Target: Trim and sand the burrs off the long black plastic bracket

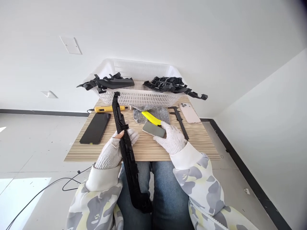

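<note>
Both gloved, left hand (114,147) clasping black rail (127,155), right hand (171,139) touching tool (153,129)

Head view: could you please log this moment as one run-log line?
left hand: grips long black part | right hand: rests on grey block | beside: yellow tool, grey cloth | behind: white basket

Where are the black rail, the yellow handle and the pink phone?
black rail (130,163), head view, lower middle stretch.
yellow handle (151,118), head view, mid-handle.
pink phone (189,112), head view, middle of its back.
</note>
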`<act>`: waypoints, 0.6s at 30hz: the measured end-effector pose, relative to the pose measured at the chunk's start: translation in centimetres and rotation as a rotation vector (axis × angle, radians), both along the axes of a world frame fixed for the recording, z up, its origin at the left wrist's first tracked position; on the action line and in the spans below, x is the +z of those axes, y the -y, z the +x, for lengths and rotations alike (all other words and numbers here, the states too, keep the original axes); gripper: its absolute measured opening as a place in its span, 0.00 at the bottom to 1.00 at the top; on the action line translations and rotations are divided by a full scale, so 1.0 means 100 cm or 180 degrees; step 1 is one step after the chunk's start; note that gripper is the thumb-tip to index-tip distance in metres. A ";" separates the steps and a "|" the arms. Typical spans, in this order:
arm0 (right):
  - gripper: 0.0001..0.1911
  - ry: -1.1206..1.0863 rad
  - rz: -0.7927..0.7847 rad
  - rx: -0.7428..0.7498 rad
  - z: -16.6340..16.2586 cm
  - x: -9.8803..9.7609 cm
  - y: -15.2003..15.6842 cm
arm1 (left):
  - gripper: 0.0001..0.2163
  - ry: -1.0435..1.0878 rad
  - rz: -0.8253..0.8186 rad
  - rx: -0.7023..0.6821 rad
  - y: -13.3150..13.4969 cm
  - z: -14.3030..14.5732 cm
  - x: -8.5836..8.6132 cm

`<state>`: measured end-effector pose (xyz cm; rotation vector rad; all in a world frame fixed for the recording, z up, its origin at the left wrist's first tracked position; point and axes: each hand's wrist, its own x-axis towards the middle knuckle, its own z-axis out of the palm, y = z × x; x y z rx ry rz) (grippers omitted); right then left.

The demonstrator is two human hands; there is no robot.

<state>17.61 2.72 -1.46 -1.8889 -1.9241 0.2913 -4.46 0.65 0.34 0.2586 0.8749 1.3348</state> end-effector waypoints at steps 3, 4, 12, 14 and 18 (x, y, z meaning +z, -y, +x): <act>0.36 -0.0496 0.0124 -0.0018 0.005 -0.005 0.006 | 0.12 0.0024 -0.0014 0.0001 0.002 0.000 0.001; 0.35 -0.0746 0.0218 -0.0037 0.004 -0.006 0.011 | 0.14 0.0031 0.0003 -0.0011 0.002 0.000 0.001; 0.34 -0.1806 0.0750 0.0930 -0.016 -0.027 0.049 | 0.24 -0.0123 0.0146 -0.0235 -0.001 -0.009 -0.017; 0.34 -0.1751 0.0778 0.0996 -0.017 -0.031 0.048 | 0.24 -0.0152 0.0122 -0.0218 -0.002 -0.009 -0.019; 0.33 -0.1700 0.0749 0.0957 -0.016 -0.031 0.045 | 0.24 -0.0186 0.0081 -0.0149 -0.001 -0.006 -0.017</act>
